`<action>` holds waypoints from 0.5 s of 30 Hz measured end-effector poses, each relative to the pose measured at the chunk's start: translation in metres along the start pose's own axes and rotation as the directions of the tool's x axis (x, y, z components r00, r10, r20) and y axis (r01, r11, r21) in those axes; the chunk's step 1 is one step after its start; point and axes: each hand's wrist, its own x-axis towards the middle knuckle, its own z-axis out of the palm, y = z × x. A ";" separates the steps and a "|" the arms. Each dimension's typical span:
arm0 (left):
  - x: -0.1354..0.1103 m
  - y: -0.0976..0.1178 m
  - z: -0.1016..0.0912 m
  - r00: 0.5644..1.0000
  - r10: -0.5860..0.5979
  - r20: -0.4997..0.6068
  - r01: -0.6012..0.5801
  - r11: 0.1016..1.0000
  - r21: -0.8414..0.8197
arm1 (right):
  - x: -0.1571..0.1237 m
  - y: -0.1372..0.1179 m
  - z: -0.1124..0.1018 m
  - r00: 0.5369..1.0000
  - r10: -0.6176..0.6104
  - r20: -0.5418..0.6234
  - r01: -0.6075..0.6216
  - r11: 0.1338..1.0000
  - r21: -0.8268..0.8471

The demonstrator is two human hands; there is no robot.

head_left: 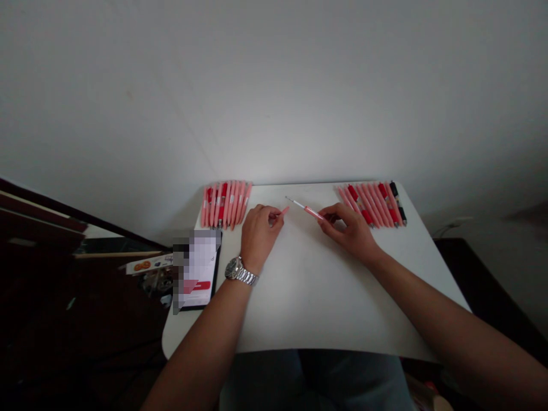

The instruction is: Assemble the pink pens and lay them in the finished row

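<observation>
Pen refill (305, 209): your right hand (349, 231) pinches it at its pink rear end, just above the counter (308, 285). The thin tip angles up and left, clear of the fingers, so the grip probably sits far back to keep the point free.

Your left hand (257, 231) is closed on a short pink pen piece (283, 211), whose end pokes out toward the refill. The two are near but apart.

Pink and red pens lie in two tidy rows at the far edge, a left row (225, 204) and a right row (372, 204), one beside each hand. That leaves the middle of the counter free.

A phone (199, 271) lies by the left edge.
</observation>
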 end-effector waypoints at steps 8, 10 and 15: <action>0.002 -0.001 -0.001 0.995 -0.001 -0.095 -0.010 0.993 -0.119 | 0.000 0.002 0.000 1.000 0.003 0.005 -0.003 1.000 0.000; 0.002 -0.001 -0.001 0.994 -0.008 -0.113 -0.009 0.988 -0.154 | 0.000 0.003 0.001 1.000 0.000 0.003 0.000 1.000 0.007; 0.002 -0.002 0.001 0.987 -0.017 -0.158 -0.019 0.975 -0.221 | -0.001 0.004 0.001 1.000 0.002 0.006 -0.002 1.000 0.004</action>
